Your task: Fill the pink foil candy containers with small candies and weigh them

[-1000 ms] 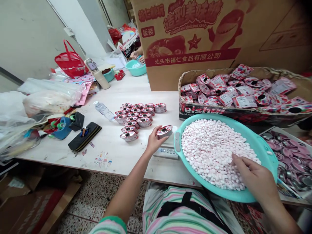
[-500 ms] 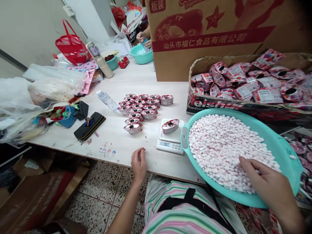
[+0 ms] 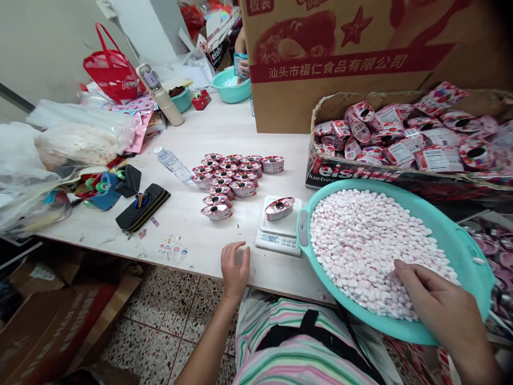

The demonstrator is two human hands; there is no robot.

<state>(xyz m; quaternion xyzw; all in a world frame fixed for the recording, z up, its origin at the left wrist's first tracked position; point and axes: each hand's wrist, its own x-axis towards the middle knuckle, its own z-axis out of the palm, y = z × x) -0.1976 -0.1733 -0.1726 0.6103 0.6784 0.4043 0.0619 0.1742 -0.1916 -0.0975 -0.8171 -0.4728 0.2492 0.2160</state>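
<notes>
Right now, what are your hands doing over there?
Left hand empty, at table edge. Right hand in candies in teal basin. Candy tray on scale, basin beside it.

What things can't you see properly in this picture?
All of these are in the head view:
- The number on the scale: too small and blurry to read for sure.
- The co-worker's body: hidden by the big cardboard carton; only a hand shows.
- The bottom of the teal basin: hidden by the pink-white candies and the right hand.
- The shiny pink discs: cut off by the right edge, partly behind the basin.
- The small print on the packets: too small.
</notes>
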